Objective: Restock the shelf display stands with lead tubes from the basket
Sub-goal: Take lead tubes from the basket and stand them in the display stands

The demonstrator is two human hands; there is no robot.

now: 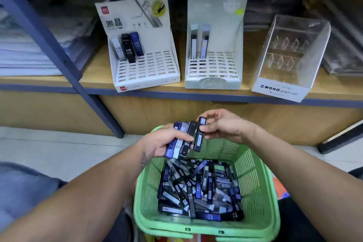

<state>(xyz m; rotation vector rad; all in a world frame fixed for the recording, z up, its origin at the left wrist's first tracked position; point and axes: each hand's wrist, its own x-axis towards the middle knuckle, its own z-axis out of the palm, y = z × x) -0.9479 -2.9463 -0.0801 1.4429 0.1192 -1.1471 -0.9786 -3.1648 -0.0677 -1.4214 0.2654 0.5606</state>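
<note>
We count three stands [145, 49], one basket [253, 182]; left hand [167, 140] grips four tubes [181, 139], right hand [222, 125] pinches one tube [198, 139].

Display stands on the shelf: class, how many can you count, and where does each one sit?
3. The left stand holds three tubes, the middle stand a few, and the clear MONO stand sits on the right.

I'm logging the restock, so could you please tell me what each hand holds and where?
The left hand grips a fanned bunch of lead tubes around their middles. The right hand pinches a single dark tube near its upper end.
</note>
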